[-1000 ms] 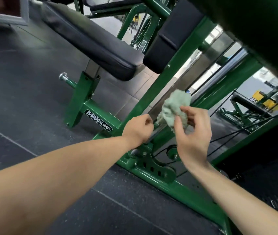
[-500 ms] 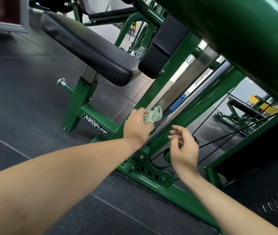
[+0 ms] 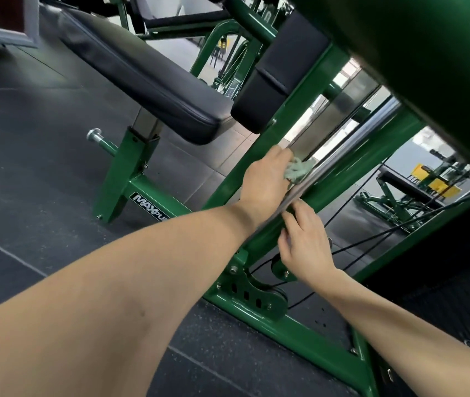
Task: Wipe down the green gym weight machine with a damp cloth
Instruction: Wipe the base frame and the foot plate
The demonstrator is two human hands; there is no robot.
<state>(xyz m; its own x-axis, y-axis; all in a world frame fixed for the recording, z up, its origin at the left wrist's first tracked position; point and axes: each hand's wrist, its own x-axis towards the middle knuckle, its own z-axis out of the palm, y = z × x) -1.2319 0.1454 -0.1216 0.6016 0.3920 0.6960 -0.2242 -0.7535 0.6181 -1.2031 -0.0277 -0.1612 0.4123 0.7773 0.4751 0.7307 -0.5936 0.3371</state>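
Note:
The green weight machine point(image 3: 308, 104) fills the view, its slanted green post rising from a base frame on the floor. My left hand point(image 3: 262, 181) grips a bunched pale green cloth point(image 3: 384, 169) and holds it against the slanted chrome rod point(image 3: 351, 144) beside that post. My right hand point(image 3: 305, 242) is lower down, fingers curled at the same chrome rod; whether they grasp it is unclear. Black cables run behind my right hand toward a pulley at the base.
A black padded seat point(image 3: 153, 73) and back pad point(image 3: 282, 73) sit to the upper left. A thick green beam point(image 3: 417, 58) hangs close overhead at upper right. Dark rubber flooring point(image 3: 27, 167) lies to the left. More equipment point(image 3: 417, 190) stands beyond, at right.
The cloth passed from my right hand to my left hand. My left hand then slid up the slanted rod with it, and my right hand moved to the rod lower down.

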